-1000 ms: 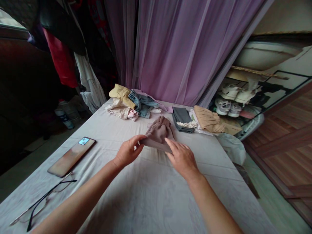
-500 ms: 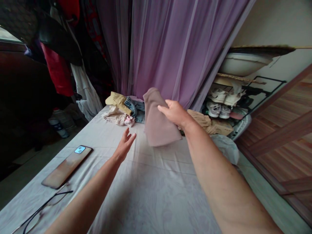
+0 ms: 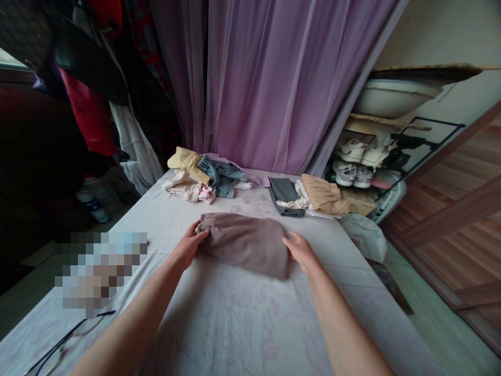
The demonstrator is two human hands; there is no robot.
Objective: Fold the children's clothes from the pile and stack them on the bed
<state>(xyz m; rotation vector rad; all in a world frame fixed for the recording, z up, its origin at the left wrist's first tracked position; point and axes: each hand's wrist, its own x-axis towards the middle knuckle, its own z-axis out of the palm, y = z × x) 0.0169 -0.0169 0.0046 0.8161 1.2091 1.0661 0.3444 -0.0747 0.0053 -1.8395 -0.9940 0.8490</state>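
The left hand (image 3: 190,244) had its fingers closed on the gathered end of a brown garment (image 3: 246,244), which stretched flat between both hands; the right hand (image 3: 300,249) pinched the opposite edge between thumb and fingers. Beneath spread a white sheet (image 3: 250,324), bearing glasses (image 3: 64,339) near left, heaped clothes (image 3: 223,176) far left and a folded grey garment (image 3: 282,189) farther right. Beyond, red cloth (image 3: 88,115) hung leftmost, then a purple curtain (image 3: 258,78), with shoes (image 3: 352,172) shelved at right.

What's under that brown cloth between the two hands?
A pale, patterned sheet shows in front of and behind the brown cloth, so it probably runs underneath too. The part right below is covered; I can't tell whether anything else is there.
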